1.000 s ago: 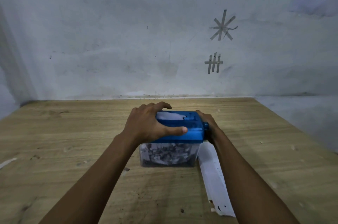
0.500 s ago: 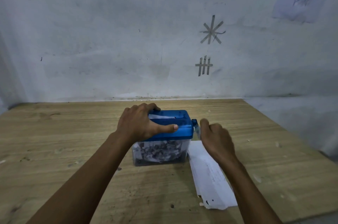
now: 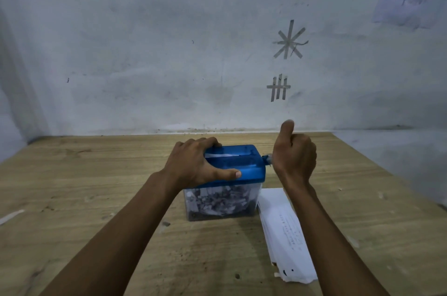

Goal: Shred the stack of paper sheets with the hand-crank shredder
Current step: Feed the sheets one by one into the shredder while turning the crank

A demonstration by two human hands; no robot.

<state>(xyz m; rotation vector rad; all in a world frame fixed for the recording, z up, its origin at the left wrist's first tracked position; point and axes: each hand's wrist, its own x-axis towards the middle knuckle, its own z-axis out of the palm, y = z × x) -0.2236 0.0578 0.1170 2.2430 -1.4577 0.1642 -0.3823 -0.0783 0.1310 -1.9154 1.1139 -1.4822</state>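
Since the shredder [image 3: 242,167] is light plastic and would likely skid on the table [image 3: 96,199], the left hand [image 3: 193,167] clamps the left end of its lid, fingers behind, thumb in front; at its right side the right hand [image 3: 294,157] curls, thumb raised, apparently round the hidden crank [image 3: 267,159] handle; just right of its bin lies the paper stack [image 3: 287,235], floppy, best lifted by an edge.
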